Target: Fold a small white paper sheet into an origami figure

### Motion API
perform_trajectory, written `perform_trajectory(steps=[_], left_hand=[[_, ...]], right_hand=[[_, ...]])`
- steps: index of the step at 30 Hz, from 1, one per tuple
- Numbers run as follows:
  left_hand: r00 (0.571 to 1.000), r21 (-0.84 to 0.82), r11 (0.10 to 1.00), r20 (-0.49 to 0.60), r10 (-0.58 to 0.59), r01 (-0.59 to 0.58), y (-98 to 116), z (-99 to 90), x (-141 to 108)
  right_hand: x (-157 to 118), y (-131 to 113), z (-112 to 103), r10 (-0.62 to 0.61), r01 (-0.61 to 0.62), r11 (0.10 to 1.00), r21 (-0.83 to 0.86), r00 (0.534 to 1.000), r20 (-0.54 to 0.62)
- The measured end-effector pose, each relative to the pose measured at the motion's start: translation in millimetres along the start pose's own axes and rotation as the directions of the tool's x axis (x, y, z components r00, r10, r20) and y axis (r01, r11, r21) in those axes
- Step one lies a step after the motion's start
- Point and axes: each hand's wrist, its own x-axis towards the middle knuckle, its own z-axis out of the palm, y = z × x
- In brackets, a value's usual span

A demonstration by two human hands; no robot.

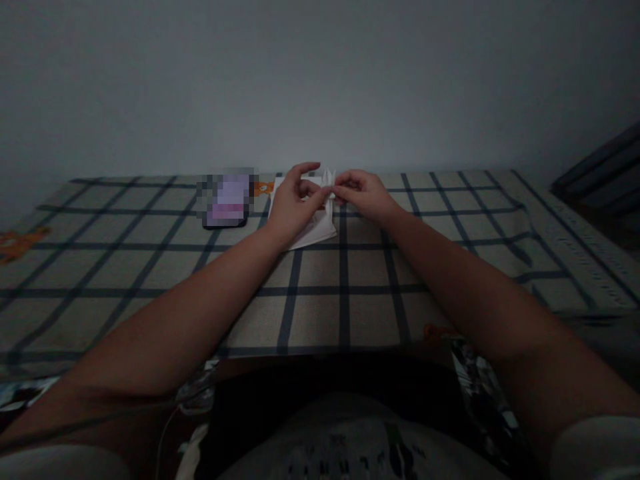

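Note:
A white sheet, perhaps paper or tissue [315, 232], lies near the back of the table with one side bunched up into a crinkled ridge. Over it is my left hand [296, 200], its thumb and a bent finger closed at the gathered part and the index finger held out above. From the other side, my right hand [364, 195] pinches the same crinkled ridge between thumb and fingertips. The two hands almost meet there. My left hand and wrist hide part of the sheet.
A phone [227, 200] with a blurred-out screen lies left of my left hand. Under everything is a checked tablecloth [320, 293], with a pale wall [320, 80] behind it. Dark slats [600, 167] stand at the far right.

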Motion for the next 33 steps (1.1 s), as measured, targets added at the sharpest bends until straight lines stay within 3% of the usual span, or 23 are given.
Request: perform_trajectory(steps=[4,9,13,19,33], left_hand=[[0.994,-0.148,0.983,0.028,-0.108,0.111,-2.6,1.5,2.3],[0.984,-0.203,0.963,0.064,-0.165,0.175,0.1,2.9,2.2],[0.986,-0.209,0.964,0.053,-0.155,0.163,3.7,3.8,1.6],[0.995,-0.141,0.986,-0.026,-0.098,0.094,2.7,3.2,3.3],[0.977,-0.253,0.945,0.008,-0.214,0.209,8.3,5.4,1.6]], right_hand=[[0.6,-2.3,0.1,-0.008,0.009,0.999,0.041,1.000,-0.011],[2.7,0.4,0.6,-0.042,0.045,0.996,0.074,0.998,-0.038],[1.9,3.2,1.3,-0.051,0.054,0.991,0.122,0.998,-0.027],[0.6,6.8,3.3,0.055,-0.054,0.988,0.145,0.998,-0.004],[2.3,4.0,1.9,0.050,-0.045,0.988,0.148,0.998,-0.024]])
